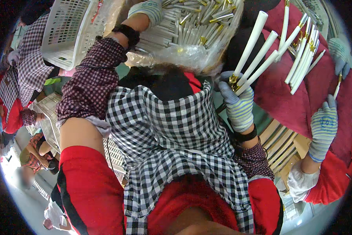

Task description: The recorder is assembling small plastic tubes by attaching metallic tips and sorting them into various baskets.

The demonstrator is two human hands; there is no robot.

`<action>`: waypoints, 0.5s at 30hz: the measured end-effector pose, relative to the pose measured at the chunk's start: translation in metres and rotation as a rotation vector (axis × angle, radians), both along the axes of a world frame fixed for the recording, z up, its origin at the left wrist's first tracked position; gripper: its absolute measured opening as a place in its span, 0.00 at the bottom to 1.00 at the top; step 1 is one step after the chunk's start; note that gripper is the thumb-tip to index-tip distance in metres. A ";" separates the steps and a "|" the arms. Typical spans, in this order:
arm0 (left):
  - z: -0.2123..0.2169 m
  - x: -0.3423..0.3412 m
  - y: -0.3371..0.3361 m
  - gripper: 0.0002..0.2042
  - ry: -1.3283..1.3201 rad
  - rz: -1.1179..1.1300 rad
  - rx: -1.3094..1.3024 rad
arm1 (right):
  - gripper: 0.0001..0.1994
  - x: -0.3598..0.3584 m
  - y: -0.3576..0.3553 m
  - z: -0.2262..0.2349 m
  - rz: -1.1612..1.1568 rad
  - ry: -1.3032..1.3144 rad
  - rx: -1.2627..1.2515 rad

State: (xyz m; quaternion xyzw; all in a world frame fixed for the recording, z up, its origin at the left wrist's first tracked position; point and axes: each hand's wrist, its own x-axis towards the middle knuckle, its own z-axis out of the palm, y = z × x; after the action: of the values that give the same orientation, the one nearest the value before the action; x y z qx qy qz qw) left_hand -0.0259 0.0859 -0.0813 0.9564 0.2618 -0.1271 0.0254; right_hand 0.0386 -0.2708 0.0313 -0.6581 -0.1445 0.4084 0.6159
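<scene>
My right hand (236, 103), in a striped knit glove, is closed round the gold ends of three white rods (257, 58) that fan out up and to the right. Up at the top edge, my left hand (147, 12), gloved alike, is over the left side of a plastic-lined box (219, 64). Many loose white rods with gold ends (195, 29) fill that box. The left fingers are partly cut off by the picture's edge, and whether they hold a rod does not show.
Left of the box stands a white perforated crate (64, 35). At the right, a co-worker's gloved hands (324, 121) hold one rod (337, 86) above a dark red cloth (289, 105), where a bunch of similar rods (303, 62) lies. Other people sit at far left near another crate (48, 113).
</scene>
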 end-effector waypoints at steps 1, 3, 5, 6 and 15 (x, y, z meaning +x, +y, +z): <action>0.005 0.006 -0.005 0.17 0.034 0.123 -0.081 | 0.09 0.001 0.000 -0.001 -0.004 0.007 -0.001; -0.018 -0.001 0.000 0.21 -0.008 0.102 -0.180 | 0.09 0.002 0.002 -0.001 0.029 -0.007 -0.058; -0.033 0.015 -0.016 0.24 -0.159 0.089 -0.602 | 0.08 0.001 0.001 -0.002 0.011 0.000 -0.079; -0.037 0.021 -0.018 0.24 -0.162 0.088 -0.604 | 0.08 -0.001 0.005 0.002 0.022 -0.011 -0.064; 0.012 0.025 -0.035 0.23 -0.144 0.095 -0.411 | 0.08 -0.005 -0.001 0.004 -0.033 -0.042 -0.023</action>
State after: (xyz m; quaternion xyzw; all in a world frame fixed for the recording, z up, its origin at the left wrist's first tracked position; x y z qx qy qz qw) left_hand -0.0005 0.0507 -0.0694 0.9242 0.2728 -0.1080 0.2443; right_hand 0.0333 -0.2715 0.0352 -0.6757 -0.1417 0.3860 0.6119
